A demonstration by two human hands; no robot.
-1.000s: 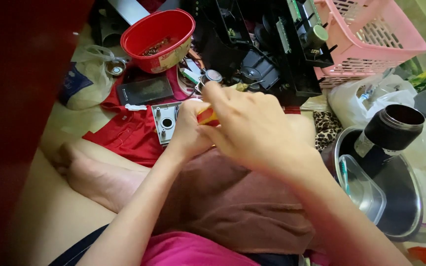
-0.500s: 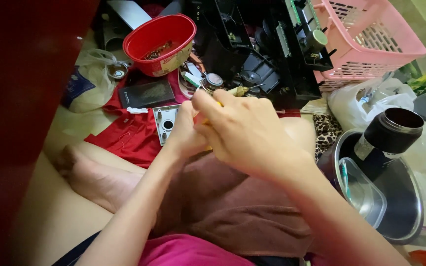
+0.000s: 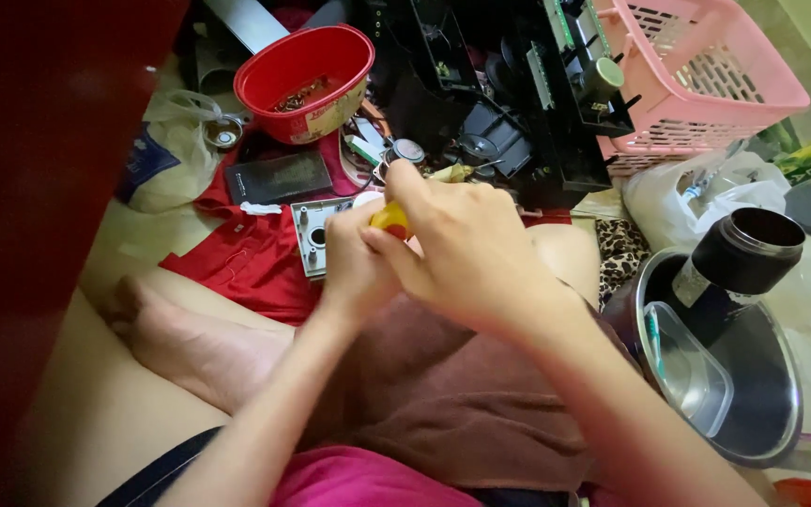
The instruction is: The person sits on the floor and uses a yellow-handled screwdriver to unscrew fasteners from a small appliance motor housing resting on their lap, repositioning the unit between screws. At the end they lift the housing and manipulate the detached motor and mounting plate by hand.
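Head view, looking down on a lap and a crowded floor. Both hands met just above the knees, closed together on a small yellow piece with a red patch [image 3: 391,222] (a tool handle or a cap, too covered to tell which). Left hand [image 3: 354,270] curled tight around its near side, fingers narrow; right hand [image 3: 469,249] folded over from the right, thumb and forefinger pinched on the same yellow piece, palm hiding whatever hangs below it.

Step in hand, by the look of it: fine work on that small piece, held between both hands rather than set down. Next move likely to call for a steady pinch and small finger turns, not reach, since everything needed sits close.

Yellow piece right between the two hands, touching both, above the pale grey rectangular panel with round holes [image 3: 312,237] lying on the crumpled red cloth [image 3: 237,263]. Farther off, the opened black electronic chassis with green circuit boards [image 3: 509,113]; to its left a red plastic bowl holding small metal bits [image 3: 307,70]; to its right a pink slatted plastic basket [image 3: 706,84]. Near right, a steel pot [image 3: 767,404] with a black cylinder [image 3: 743,255] and a clear plastic tub [image 3: 687,368] inside. Brown cloth [image 3: 452,399] spread over the lap beneath the arms.
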